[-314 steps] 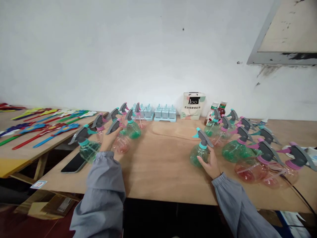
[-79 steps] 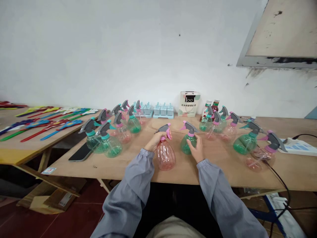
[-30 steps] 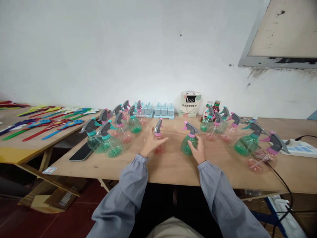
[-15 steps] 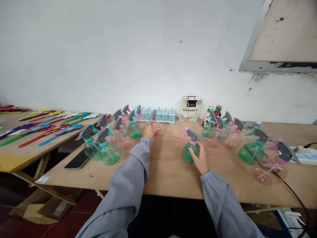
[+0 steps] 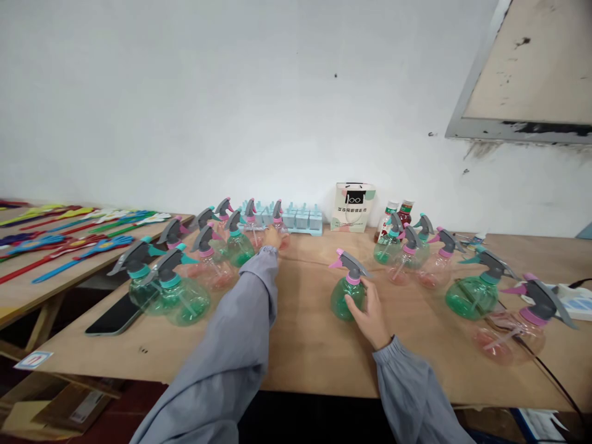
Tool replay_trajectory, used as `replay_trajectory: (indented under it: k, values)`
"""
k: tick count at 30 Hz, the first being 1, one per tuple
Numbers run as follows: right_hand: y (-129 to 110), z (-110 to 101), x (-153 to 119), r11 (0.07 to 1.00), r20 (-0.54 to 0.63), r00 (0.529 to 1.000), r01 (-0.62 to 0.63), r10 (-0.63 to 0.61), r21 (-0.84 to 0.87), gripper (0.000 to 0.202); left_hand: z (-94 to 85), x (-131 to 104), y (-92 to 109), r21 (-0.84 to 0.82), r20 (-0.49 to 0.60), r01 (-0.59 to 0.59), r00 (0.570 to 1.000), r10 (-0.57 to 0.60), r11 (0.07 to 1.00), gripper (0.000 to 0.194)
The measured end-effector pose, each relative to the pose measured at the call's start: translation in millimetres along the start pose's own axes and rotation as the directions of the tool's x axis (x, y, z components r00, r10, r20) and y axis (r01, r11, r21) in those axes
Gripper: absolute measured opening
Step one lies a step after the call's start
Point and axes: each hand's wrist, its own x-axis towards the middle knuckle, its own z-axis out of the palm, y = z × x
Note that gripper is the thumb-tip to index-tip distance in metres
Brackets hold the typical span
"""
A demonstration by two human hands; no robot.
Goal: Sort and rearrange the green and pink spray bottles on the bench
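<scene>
"Where are the bottles at our hands?"

"Our green spray bottle point(image 5: 341, 302), with the pink collar, stands upright near the middle of the worktop point(image 5: 309, 333). Our pink spray bottle point(image 5: 282, 234) stands further back and to the left, just in front of a row of pale blue moulds point(image 5: 303, 220)."

"And what else do we see on the worktop?"

"It's bare wood between two groups: the left-hand bottles point(image 5: 189, 302), with a phone point(image 5: 104, 319) just beside them, and the right-hand bottles point(image 5: 469, 299), with a power strip point(image 5: 580, 305) near the right edge. At the back we have a paper bag point(image 5: 352, 209) and two sauce bottles point(image 5: 385, 227)."

"Beyond that?"

"A white wall point(image 5: 185, 111) with a framed panel point(image 5: 541, 68) at upper right. To the left we see a second table point(image 5: 21, 290) carrying colourful strips point(image 5: 95, 248), and a cardboard box point(image 5: 65, 410) lies below."

"How do our fingers stand?"

"Those of our right hand point(image 5: 371, 317) curl round the green spray bottle, thumb on the near side. Those of our left hand point(image 5: 272, 237) are against the pink spray bottle, partly hidden; we can't tell whether they grip it."
</scene>
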Motion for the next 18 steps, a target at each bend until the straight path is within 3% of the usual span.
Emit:
replay_trajectory:
  k: [5, 7, 9, 10, 12, 14, 15, 18]
  values:
    - [-2.4, -1.1, 0.3, 1.000, 0.006, 1.000, 0.001, -0.001, 0.005, 0.049, -13.9, -14.6, 10.6, 0.009, -0.010, -0.061, 0.998, 0.061, 0.998, 0.053]
    - [-4.8, 0.8, 0.6, 1.000, -0.011, 1.000, 0.003, -0.003, 0.012, 0.048, -19.1, -37.1, 16.7, -0.046, 0.014, -0.131, 0.991, 0.132, 0.990, 0.052]
    - [-8.5, 5.4, 0.3, 0.999, -0.026, 1.000, -0.002, 0.003, 0.035, 0.047, -21.9, -73.2, 22.2, -0.219, 0.097, -0.226, 0.963, 0.251, 0.949, 0.053]
    - [-10.6, 8.9, -0.1, 0.999, -0.031, 0.999, -0.005, 0.006, 0.052, 0.046, -22.2, -94.8, 24.8, -0.343, 0.180, -0.253, 0.928, 0.327, 0.905, 0.059]
    - [-14.5, 18.5, -1.7, 0.996, -0.035, 0.999, -0.004, 0.008, 0.089, 0.046, -21.3, -139.0, 30.3, -0.510, 0.347, -0.262, 0.808, 0.476, 0.819, 0.078]
    - [-17.9, 30.4, -4.0, 0.993, -0.041, 0.999, 0.010, -0.005, 0.115, 0.049, -18.4, -175.3, 36.8, -0.544, 0.392, -0.283, 0.747, 0.537, 0.790, 0.089]
    - [-19.4, 36.4, -4.9, 0.993, -0.041, 0.999, 0.016, -0.011, 0.121, 0.050, -16.2, -188.1, 40.0, -0.527, 0.388, -0.294, 0.752, 0.533, 0.797, 0.092]
    - [-23.6, 48.0, -4.3, 0.993, -0.001, 1.000, 0.026, -0.026, 0.114, 0.049, -7.8, -203.8, 46.8, -0.446, 0.285, -0.277, 0.857, 0.429, 0.851, 0.091]
